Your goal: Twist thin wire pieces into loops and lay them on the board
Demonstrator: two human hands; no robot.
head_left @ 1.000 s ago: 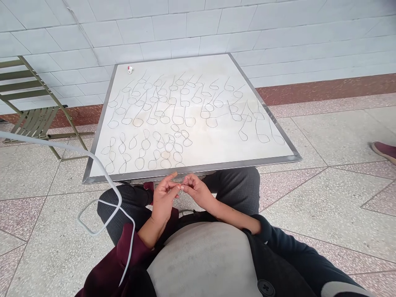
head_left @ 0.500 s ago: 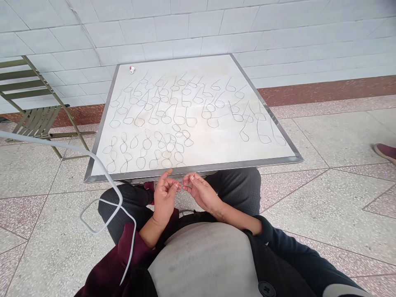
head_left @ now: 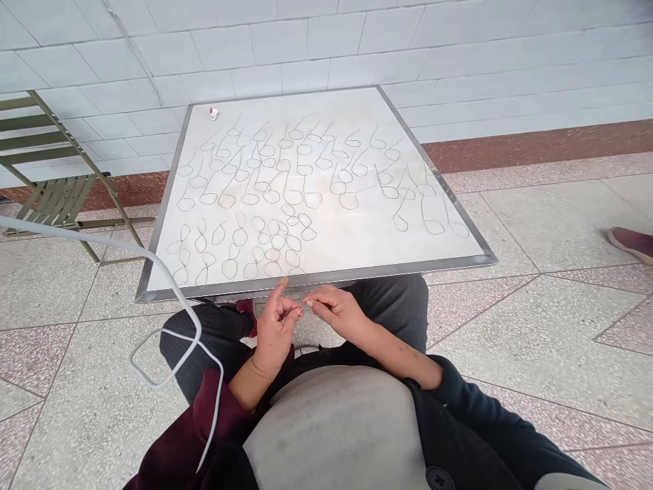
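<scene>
In front of the table's near edge, my left hand [head_left: 274, 327] pinches a thin wire between thumb and fingertip, with one finger raised toward the rim. My right hand [head_left: 341, 313] is closed in a pinch beside it, the fingertips almost meeting the left ones at the same wire. Most of the wire is hidden by the fingers. On the white table [head_left: 357, 245] lie many thin dark wire pieces. Those nearest me are bent into double loops [head_left: 238, 238]; farther back lie single loops with a straight tail [head_left: 312, 199].
A small white and red object [head_left: 214, 114] sits at the table's far left corner. A white cable [head_left: 190, 309] hangs across my left side. At the left stands a green folding chair [head_left: 64, 197]. Someone's shoe [head_left: 632, 243] shows at the right edge.
My right hand has turned over, so its back now faces up and its fingers point at the left hand. My left hand has shifted slightly right. The wires on the table look unchanged.
</scene>
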